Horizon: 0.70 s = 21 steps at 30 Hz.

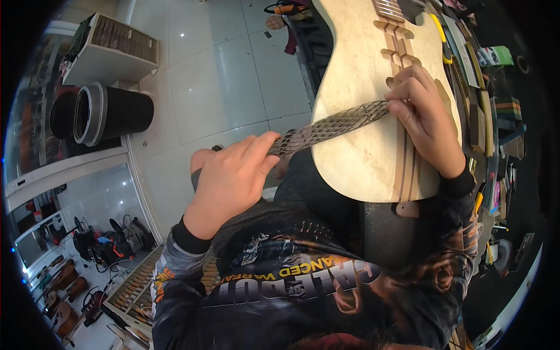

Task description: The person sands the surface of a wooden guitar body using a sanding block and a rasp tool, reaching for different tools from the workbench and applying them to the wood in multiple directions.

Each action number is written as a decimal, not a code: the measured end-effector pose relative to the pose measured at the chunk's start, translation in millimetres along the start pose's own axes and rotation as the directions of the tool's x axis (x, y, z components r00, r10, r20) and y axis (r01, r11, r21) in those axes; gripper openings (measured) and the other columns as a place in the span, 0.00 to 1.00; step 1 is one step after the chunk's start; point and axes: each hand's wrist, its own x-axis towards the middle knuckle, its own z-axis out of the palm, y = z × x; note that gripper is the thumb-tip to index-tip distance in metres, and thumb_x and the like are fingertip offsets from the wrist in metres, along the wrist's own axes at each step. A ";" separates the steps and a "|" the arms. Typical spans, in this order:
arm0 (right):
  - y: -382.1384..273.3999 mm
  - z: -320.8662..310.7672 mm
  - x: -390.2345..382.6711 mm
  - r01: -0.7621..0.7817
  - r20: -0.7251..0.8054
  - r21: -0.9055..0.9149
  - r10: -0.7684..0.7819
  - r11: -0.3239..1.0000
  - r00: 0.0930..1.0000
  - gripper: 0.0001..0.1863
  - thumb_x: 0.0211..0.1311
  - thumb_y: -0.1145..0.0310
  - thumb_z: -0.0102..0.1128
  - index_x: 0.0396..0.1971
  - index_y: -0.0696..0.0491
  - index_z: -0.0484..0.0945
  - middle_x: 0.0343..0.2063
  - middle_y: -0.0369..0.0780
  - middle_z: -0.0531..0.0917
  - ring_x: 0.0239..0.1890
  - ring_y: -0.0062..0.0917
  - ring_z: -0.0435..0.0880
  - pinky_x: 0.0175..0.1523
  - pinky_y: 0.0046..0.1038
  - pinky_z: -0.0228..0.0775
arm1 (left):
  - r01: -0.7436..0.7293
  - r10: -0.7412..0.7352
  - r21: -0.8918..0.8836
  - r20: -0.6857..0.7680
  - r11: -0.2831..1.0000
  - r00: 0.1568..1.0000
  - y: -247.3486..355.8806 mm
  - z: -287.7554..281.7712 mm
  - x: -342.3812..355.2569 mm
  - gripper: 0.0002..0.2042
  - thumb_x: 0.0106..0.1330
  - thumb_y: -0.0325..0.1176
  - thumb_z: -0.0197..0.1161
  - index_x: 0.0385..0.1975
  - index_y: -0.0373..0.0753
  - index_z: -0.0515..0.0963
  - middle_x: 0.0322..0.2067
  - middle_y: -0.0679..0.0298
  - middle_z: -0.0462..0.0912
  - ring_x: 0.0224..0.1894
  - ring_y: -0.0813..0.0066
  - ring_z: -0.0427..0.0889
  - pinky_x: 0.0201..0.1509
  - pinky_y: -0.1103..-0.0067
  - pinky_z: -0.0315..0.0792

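Observation:
Across the pale wooden electric guitar body [359,166] lies a long saw rasp [338,127], a dark metal strip with an open diamond lattice. My left hand [230,172] has its near-left end, with fingers and thumb closed around it just off the body's left edge. At the other end, my right hand [429,114] pinches the tip between thumb and fingers above the body's middle. Brown stripes run along the body's centre, with routed slots farther up. Where the rasp touches the wood I cannot tell exactly.
A cluttered bench [484,111] with tools and wood strips runs along the right side. On the left stand a black bin [125,114] with a grey rim and a white cabinet [111,55]. A rack of handled tools [137,291] is at lower left.

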 end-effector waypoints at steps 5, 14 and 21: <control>-26.5 34.6 33.1 0.127 0.021 -0.121 -0.125 0.985 0.992 0.08 0.70 0.72 0.72 0.40 0.55 0.79 0.45 0.43 0.78 0.53 0.42 0.78 0.60 0.38 0.70 | 0.075 -0.077 0.052 0.025 0.996 0.997 -35.4 -12.1 -23.4 0.15 0.76 0.37 0.72 0.56 0.36 0.83 0.43 0.52 0.92 0.41 0.45 0.91 0.42 0.59 0.82; 4.0 0.0 9.0 -0.027 -0.133 -0.084 0.015 0.996 0.991 0.08 0.69 0.73 0.73 0.37 0.55 0.80 0.37 0.41 0.79 0.47 0.41 0.79 0.54 0.40 0.69 | 0.009 -0.009 -0.011 0.052 1.000 0.999 7.5 -5.7 35.3 0.18 0.76 0.35 0.72 0.60 0.35 0.81 0.36 0.48 0.90 0.37 0.44 0.91 0.42 0.62 0.81; -49.8 28.2 0.8 0.053 0.043 -0.162 -0.046 0.985 0.998 0.09 0.67 0.71 0.75 0.37 0.52 0.80 0.43 0.42 0.78 0.50 0.41 0.76 0.57 0.42 0.66 | 0.038 -0.043 -0.145 -0.032 0.989 0.999 -9.6 22.7 -53.4 0.18 0.75 0.39 0.73 0.60 0.40 0.81 0.31 0.51 0.88 0.33 0.44 0.89 0.36 0.59 0.79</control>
